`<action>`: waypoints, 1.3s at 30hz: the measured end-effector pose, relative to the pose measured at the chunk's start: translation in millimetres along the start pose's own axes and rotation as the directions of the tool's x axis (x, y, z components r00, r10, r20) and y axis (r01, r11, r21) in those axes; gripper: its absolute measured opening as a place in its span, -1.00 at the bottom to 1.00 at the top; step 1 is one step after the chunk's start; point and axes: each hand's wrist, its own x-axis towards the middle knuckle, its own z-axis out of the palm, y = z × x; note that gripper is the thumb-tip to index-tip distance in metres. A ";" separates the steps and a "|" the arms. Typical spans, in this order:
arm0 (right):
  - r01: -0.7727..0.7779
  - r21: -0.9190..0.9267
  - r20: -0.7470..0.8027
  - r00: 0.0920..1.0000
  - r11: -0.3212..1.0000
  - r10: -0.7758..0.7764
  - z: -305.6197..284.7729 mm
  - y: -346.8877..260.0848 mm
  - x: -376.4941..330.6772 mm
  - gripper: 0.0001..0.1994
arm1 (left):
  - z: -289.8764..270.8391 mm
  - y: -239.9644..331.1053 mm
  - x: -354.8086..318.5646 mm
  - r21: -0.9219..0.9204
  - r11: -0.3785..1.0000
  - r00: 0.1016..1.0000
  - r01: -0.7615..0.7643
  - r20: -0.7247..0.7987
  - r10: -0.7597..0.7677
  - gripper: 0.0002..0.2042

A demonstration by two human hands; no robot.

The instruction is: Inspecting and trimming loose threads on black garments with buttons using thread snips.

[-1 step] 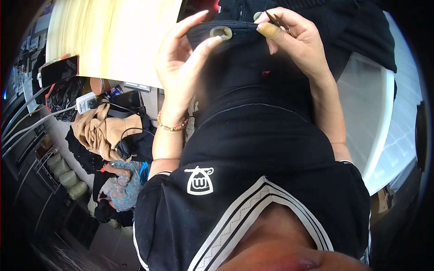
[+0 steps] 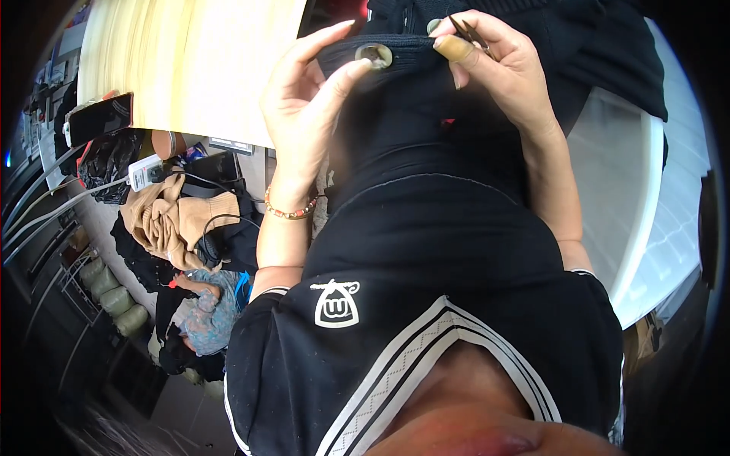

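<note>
A dark knit garment stretches between my two hands, its ribbed band running across. My left hand holds the band's left part, thumb against a round greyish button, index finger stretched along the far side. My right hand pinches the band's right end beside a second pale button, partly hidden by the fingers. Small dark thread snips are tucked in that same hand, points up past the index finger. A yellowish cover wraps the right thumb. Behind the fingers, the left hand's grip is partly hidden.
A pale wood-grain tabletop lies at far left, with a black phone at its corner. Below are a power strip, cables and a tan knit garment. A co-worker in a patterned top sits left. A white table stands right.
</note>
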 end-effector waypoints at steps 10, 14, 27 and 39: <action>-0.101 0.043 -0.047 0.994 0.994 0.103 -0.4 1.0 -2.5 -0.80 | -4.4 -13.5 7.0 0.083 0.987 0.991 -0.137 0.014 0.136 -0.75; -0.106 0.043 -0.058 0.992 0.993 0.109 -1.9 3.2 -4.2 -0.79 | -7.4 -16.6 10.0 0.191 0.958 0.976 -0.216 0.051 0.210 -0.80; -0.170 0.188 -0.050 0.982 0.967 0.182 -5.4 2.5 -3.5 -0.85 | -15.3 -29.7 15.5 0.431 0.830 0.919 -0.355 -0.002 0.394 -0.97; -0.224 0.060 0.242 0.949 0.973 0.203 -5.6 -12.4 -15.5 -0.98 | -37.3 -14.4 22.7 0.077 0.988 0.991 -0.133 -0.016 0.135 -0.61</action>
